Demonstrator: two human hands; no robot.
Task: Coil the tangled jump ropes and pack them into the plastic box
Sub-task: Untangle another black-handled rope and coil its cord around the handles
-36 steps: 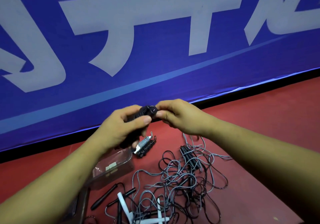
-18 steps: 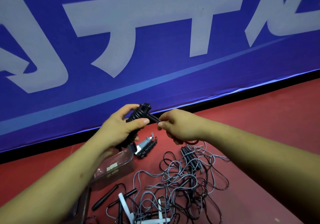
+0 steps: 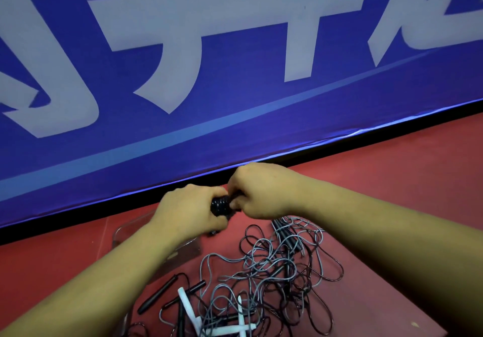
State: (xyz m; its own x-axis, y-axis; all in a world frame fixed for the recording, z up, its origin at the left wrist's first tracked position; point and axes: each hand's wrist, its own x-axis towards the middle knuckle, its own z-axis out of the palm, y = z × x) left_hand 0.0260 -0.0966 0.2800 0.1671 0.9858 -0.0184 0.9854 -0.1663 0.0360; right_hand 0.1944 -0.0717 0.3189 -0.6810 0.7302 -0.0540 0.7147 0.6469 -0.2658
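The left hand grips a coiled black rope. The right hand pinches its end. Tangled ropes lie below, beside the plastic box.

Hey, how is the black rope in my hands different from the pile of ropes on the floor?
The black rope is wound into a tight, compact coil; the pile sprawls in loose, crossing loops. The black rope is gripped between the left hand and right hand; the pile lies untouched on the red floor. The black rope is one colour; the pile mixes black and grey cords. Both are thin cord.
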